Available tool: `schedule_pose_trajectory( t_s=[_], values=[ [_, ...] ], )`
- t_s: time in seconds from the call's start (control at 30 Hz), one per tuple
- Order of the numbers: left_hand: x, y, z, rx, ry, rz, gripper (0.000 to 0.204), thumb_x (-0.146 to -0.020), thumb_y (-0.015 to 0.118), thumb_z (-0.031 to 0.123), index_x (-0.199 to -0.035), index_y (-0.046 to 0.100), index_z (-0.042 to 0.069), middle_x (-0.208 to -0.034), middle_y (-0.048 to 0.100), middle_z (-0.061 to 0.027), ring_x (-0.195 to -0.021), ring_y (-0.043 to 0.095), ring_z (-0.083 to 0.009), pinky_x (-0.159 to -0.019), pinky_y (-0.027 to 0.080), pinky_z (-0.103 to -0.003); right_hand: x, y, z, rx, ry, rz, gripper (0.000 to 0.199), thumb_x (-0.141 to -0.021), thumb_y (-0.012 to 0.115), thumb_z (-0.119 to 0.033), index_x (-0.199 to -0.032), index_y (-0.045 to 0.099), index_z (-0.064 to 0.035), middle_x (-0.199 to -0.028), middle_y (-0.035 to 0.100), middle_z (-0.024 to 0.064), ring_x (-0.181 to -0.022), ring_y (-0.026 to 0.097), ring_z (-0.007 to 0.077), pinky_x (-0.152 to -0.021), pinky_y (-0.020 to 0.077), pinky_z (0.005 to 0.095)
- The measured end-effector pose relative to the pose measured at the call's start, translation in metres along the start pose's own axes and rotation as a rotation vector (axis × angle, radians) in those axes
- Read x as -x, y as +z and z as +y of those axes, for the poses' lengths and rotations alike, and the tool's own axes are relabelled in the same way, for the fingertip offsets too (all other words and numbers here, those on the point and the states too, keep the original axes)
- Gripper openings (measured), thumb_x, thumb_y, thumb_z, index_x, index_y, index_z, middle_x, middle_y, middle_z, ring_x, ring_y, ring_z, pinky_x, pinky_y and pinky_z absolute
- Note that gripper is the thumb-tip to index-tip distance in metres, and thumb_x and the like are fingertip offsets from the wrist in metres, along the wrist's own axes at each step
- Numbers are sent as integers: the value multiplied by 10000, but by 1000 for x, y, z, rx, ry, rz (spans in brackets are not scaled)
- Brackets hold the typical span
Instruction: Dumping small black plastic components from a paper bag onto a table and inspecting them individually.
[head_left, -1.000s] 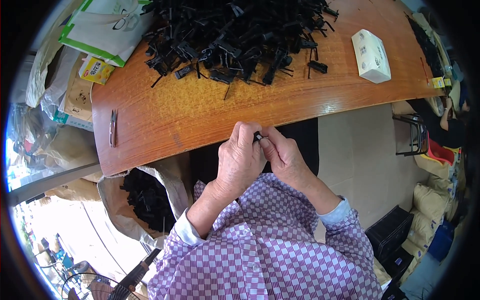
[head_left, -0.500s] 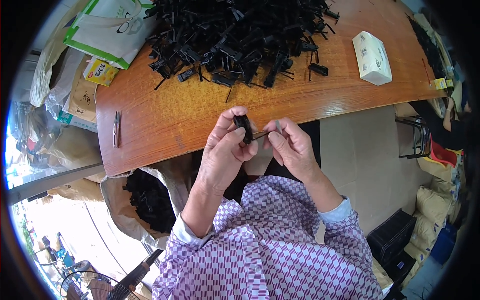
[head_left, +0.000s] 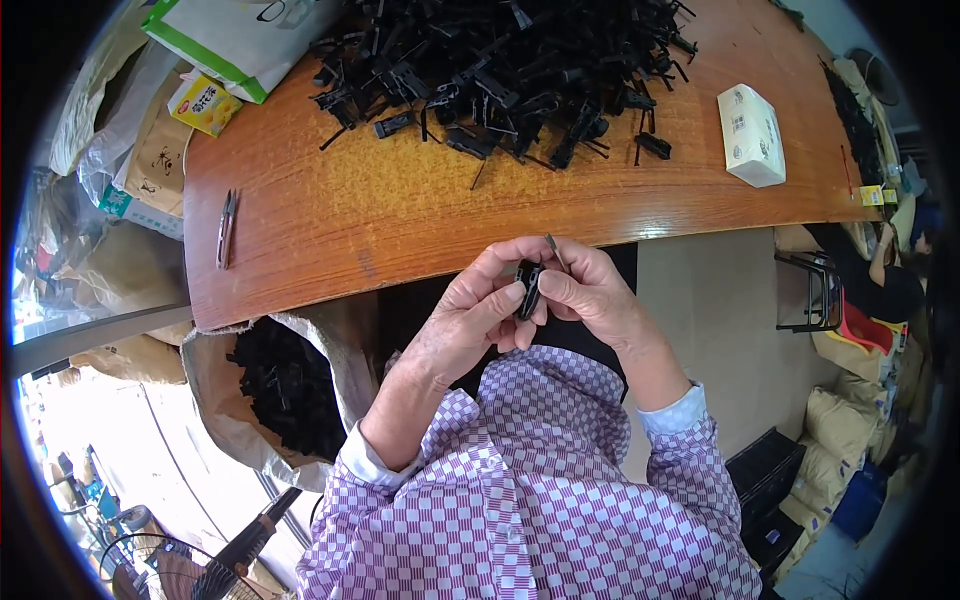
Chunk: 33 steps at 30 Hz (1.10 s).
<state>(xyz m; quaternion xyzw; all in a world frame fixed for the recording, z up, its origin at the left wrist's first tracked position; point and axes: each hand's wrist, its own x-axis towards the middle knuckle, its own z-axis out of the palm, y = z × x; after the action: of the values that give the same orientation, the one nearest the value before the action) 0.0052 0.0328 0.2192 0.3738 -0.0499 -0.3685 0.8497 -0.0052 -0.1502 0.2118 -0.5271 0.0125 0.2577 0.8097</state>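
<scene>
Left hand (head_left: 478, 305) and right hand (head_left: 590, 295) pinch one small black plastic clip (head_left: 527, 288); a thin pin juts from its top.

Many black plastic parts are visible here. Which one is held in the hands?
The small black part pinched between the left hand and right hand, just off the table edge. The others lie heaped on the table.

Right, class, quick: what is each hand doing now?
Left hand: closed on the small black part.
Right hand: closed on the same part.
</scene>
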Motion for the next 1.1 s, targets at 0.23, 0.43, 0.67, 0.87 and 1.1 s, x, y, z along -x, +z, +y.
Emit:
schedule_pose_trajectory(
  t_s=[0.23, 0.43, 0.67, 0.87, 1.1],
  values=[
    [1, -1, -5, -457, 102, 91, 393, -923, 506, 61, -1306, 417, 42, -870, 583, -64, -681, 568, -96, -609, 476, -208, -1, 3, 1, 305, -110, 122, 236, -892, 623, -204, -1003, 554, -7, -740, 533, -31, -671, 481, 23, -593, 412, 190],
    [-5, 15, -3, -935, 252, 206, 415, -886, 504, -35, -1292, 433, 19, -933, 609, -79, -778, 582, -108, -710, 487, -238, 10, 19, -1, 311, -200, 306, 318, -946, 522, -271, -1116, 536, -2, -719, 482, -43, -596, 421, 25, -511, 334, 179],
    [-16, 15, -18, -884, 249, 262, 410, -915, 452, -42, -1321, 414, 6, -974, 599, -61, -889, 556, -97, -789, 462, -221, 18, 23, 3, 70, -99, 248, 359, -994, 407, -255, -1252, 439, -7, -728, 451, -32, -555, 395, 18, -467, 311, 167],
    [-22, 24, -18, -899, 206, 279, 411, -913, 448, -55, -1318, 430, 10, -991, 601, -57, -896, 547, -84, -793, 446, -207, 18, 15, 8, 22, -131, 250, 333, -996, 402, -223, -1250, 440, -11, -690, 440, -34, -543, 401, 17, -463, 320, 166],
    [-30, 32, -20, -1327, 464, 375, 371, -873, 529, -22, -1237, 520, 44, -945, 644, -162, -802, 668, -227, -685, 533, -302, 17, 11, 4, 53, -106, 276, 306, -986, 420, -164, -1260, 443, -29, -679, 452, -30, -554, 421, 26, -479, 347, 176]
  ],
)
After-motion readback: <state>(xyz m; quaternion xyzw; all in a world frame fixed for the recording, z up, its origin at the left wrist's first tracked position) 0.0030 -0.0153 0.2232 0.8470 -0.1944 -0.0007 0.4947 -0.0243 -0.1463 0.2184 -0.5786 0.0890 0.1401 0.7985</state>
